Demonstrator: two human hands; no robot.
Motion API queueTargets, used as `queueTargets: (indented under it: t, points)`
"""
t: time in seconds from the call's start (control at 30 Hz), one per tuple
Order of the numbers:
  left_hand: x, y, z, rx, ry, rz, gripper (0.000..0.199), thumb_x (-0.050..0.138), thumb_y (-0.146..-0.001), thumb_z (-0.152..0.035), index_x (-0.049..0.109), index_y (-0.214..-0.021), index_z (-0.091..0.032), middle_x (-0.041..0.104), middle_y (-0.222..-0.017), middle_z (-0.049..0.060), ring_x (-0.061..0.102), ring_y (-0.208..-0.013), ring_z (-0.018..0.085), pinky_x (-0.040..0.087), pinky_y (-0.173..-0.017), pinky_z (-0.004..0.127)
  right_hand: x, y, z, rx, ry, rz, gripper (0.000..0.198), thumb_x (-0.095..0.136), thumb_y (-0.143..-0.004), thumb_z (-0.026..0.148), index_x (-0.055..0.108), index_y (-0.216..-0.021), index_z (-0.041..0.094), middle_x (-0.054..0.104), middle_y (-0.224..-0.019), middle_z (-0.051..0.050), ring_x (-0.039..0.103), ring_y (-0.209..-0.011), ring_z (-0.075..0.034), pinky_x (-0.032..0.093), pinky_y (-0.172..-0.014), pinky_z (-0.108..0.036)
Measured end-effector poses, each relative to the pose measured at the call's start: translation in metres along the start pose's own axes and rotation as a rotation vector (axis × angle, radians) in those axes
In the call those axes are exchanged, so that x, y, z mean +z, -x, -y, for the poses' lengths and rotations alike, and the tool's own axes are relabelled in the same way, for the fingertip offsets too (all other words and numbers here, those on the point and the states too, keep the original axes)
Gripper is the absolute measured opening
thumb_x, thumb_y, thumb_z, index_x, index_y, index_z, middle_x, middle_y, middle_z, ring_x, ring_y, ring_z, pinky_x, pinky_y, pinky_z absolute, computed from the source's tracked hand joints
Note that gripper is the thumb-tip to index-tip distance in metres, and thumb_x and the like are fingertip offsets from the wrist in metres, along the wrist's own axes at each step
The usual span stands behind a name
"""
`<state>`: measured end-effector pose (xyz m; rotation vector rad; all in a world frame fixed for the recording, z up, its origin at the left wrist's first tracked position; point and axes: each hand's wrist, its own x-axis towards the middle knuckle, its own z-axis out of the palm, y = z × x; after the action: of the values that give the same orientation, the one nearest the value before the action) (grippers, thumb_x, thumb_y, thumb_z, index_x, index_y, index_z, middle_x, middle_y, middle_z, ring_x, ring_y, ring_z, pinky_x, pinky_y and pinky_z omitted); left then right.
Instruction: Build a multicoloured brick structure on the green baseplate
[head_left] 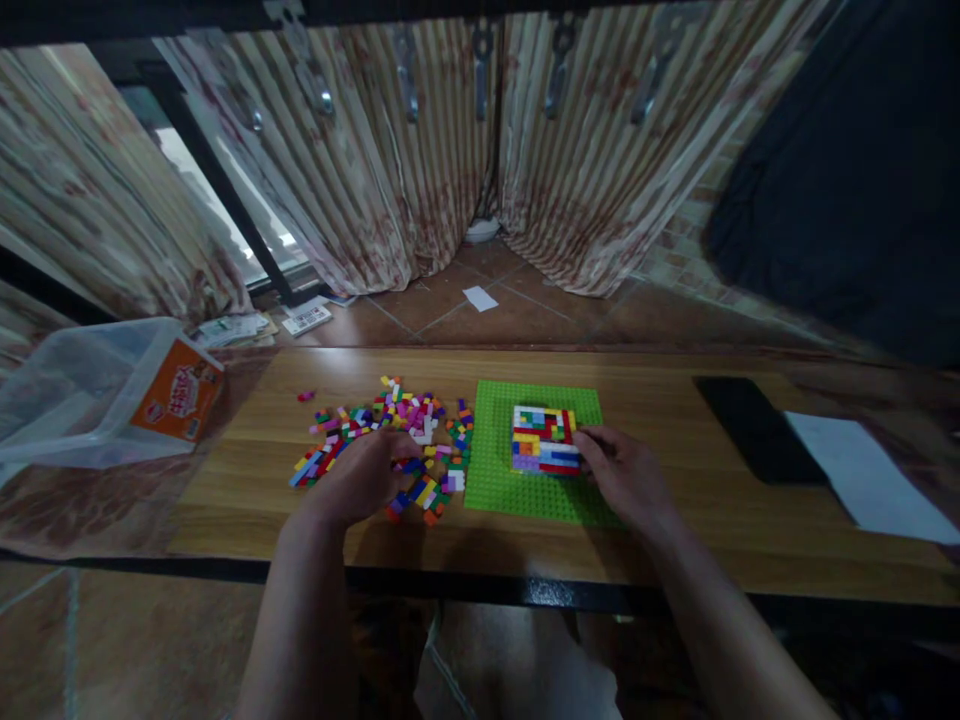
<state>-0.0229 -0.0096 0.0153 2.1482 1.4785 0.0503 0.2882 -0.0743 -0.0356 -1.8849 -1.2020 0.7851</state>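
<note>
My left hand [367, 470] reaches over a loose pile of coloured toy bricks [412, 412]. Its fingers are bent but apart, with no brick visible between them. On the green baseplate [495, 490] stands a low, roughly square toy brick structure [546, 440] in red, yellow, white, blue and purple. My right hand [626, 470] is at the structure's right side, thumb and fingers closed against its edge. The palm side of the right hand is hidden.
A clear plastic bin [112, 390] with an orange label stands left of the wooden table [232, 500]. On the right lie a black flat object [757, 430] and white paper [874, 475]. Striped curtains [420, 150] hang beyond; a white card [480, 298] lies on the floor.
</note>
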Motion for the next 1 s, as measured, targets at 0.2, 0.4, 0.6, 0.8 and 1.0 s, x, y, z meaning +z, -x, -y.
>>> queueTargets:
  t: [0.2,0.4,0.6,0.8,1.0]
  points:
    - [0.002,0.000,-0.001,0.021,-0.058,-0.021,0.022,0.061,-0.068,-0.010,0.072,-0.083,-0.021,0.072,-0.088,0.004,0.065,-0.086,0.021,0.046,-0.076,0.028,0.000,-0.003,-0.007,-0.003,0.017,0.003,0.038,0.053,-0.084,0.051,0.070,-0.099,0.019,0.073,-0.086,-0.008,0.069,-0.074,-0.023,0.053,-0.068,-0.036]
    - [0.011,-0.004,0.009,0.013,-0.070,-0.097,0.022,0.061,-0.068,-0.009,0.071,-0.085,-0.019,0.071,-0.091,0.007,0.064,-0.083,0.021,0.046,-0.080,0.031,0.001,-0.003,-0.009,-0.034,0.001,-0.006,0.037,0.054,-0.084,0.050,0.071,-0.096,0.019,0.073,-0.083,-0.007,0.069,-0.072,-0.023,0.053,-0.067,-0.036]
    - [0.011,-0.003,0.009,0.019,-0.053,-0.112,0.015,0.060,-0.071,-0.009,0.068,-0.079,-0.019,0.068,-0.082,0.005,0.061,-0.076,0.020,0.044,-0.074,0.031,0.001,-0.003,-0.009,-0.017,-0.007,-0.004,0.037,0.055,-0.084,0.050,0.070,-0.097,0.019,0.073,-0.085,-0.007,0.068,-0.072,-0.022,0.053,-0.067,-0.036]
    - [0.000,-0.001,-0.005,0.093,0.065,-0.161,0.008,0.056,-0.082,-0.020,0.064,-0.082,-0.018,0.065,-0.078,0.004,0.059,-0.071,0.018,0.040,-0.065,0.028,0.000,0.001,-0.001,-0.054,-0.035,-0.122,0.034,0.058,-0.084,0.048,0.071,-0.096,0.019,0.071,-0.081,-0.006,0.066,-0.070,-0.021,0.052,-0.066,-0.035]
    - [0.007,-0.008,-0.023,0.271,0.302,-0.129,0.014,0.053,-0.087,-0.023,0.066,-0.091,-0.019,0.068,-0.087,0.002,0.061,-0.077,0.015,0.044,-0.071,0.027,0.007,0.021,0.028,-0.477,-0.134,-0.292,0.017,0.059,-0.088,0.034,0.071,-0.088,0.022,0.068,-0.087,-0.004,0.064,-0.078,-0.017,0.051,-0.069,-0.030]
